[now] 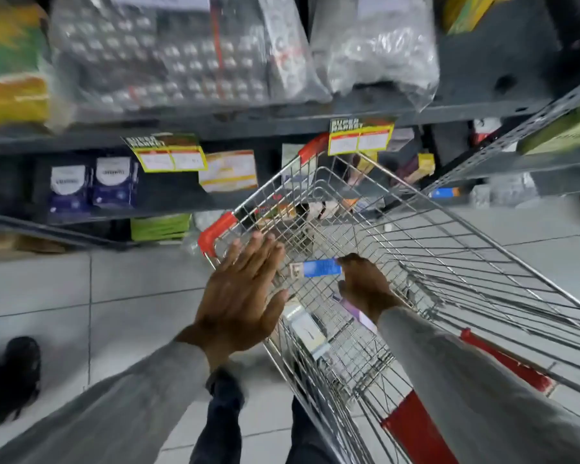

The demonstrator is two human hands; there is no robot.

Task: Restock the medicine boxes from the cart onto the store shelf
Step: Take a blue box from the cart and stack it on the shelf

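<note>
Gripping a blue box (322, 267) with our right hand (365, 284) inside the cart (449, 262).
Our left hand (241, 293) hovers flat, fingers spread, empty.

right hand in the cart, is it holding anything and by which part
The right hand holds a blue and white box by its right end, fingertips pinching it inside the cart. The left hand is open and empty.

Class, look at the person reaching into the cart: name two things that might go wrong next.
1. The right hand pinches the blue box only at one end; that grip may slip.
2. The left hand hangs open above the cart rim, so the cart may roll unsteadied.
</note>
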